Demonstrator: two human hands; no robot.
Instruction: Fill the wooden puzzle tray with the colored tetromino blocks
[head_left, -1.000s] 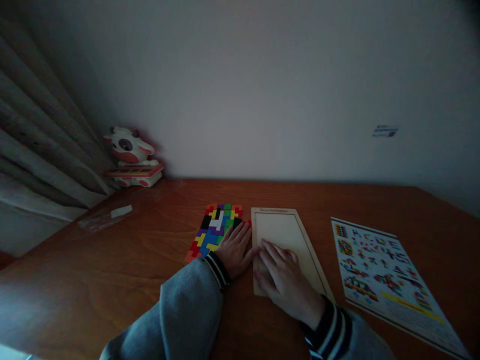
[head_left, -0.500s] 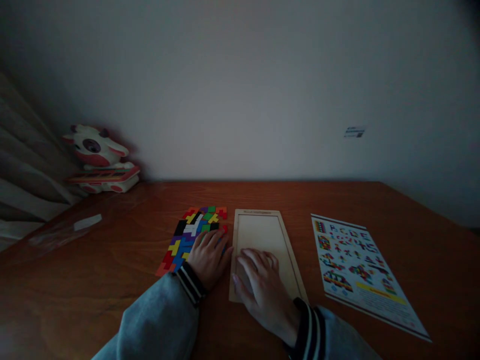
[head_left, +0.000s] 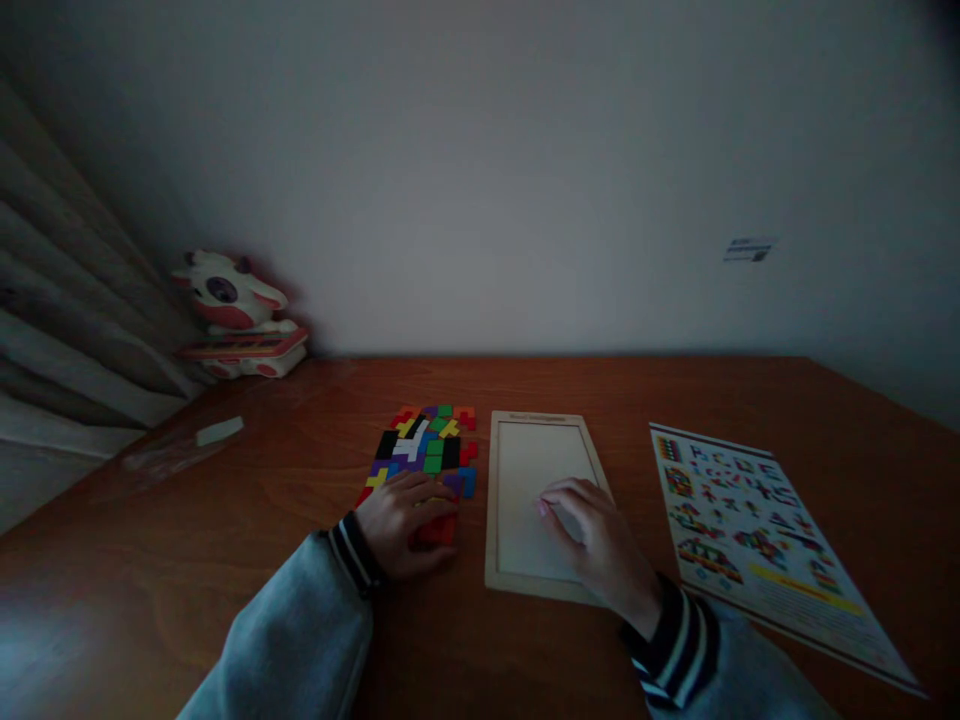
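My left hand [head_left: 405, 522] lies over the near part of a spread of coloured puzzle blocks [head_left: 433, 455]. Its fingers stretch out and its thumb stands apart, with red blocks [head_left: 436, 528] showing between thumb and forefinger. The fingers hide some of the blocks. Just right of them lies a shallow wooden tray [head_left: 492, 520] with a raised frame and a pale bare floor. Above the tray's right half is my right hand [head_left: 600, 545], fingers bent, thumb tip drawn up to the forefinger; no block shows in it.
A printed pattern sheet [head_left: 757, 530] lies to the right of the tray. At the back left stands a cow-shaped toy keyboard [head_left: 244, 330], near a curtain [head_left: 67, 340]. A small pale strip [head_left: 220, 431] rests on the table's left side. The wall rises behind the table's back edge.
My left hand has drawn back toward me over the blocks, uncovering some on the right. My right hand has moved right across the tray, its thumb and forefinger closing. The view has turned slightly left.
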